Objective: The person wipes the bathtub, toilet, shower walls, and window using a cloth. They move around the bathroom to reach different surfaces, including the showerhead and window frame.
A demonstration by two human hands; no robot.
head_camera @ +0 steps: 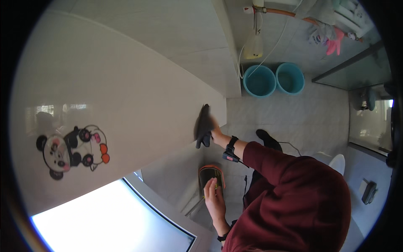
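Note:
My right hand (216, 129) grips a dark cloth (203, 126), which is blurred and lies against the glossy white wall (151, 100) near its lower end. A loose fold of the cloth hangs below my fingers. My left hand (215, 198) is held in the air in front of my body, nothing in it, its fingers slightly bent and the thumb apart. Beneath that hand, lower down by the wall, stands what looks like a black dustpan (204, 173) with an orange rim. Farther along the same wall is a panda sticker (75, 152).
Two blue buckets (259, 81) (290, 78) stand side by side on the tiled floor (283, 113). Above them run an orange hose (280, 12) and a thin white tube. A pink glove (335, 41) hangs near a glass partition (355, 69). At lower left is a bright window (107, 220).

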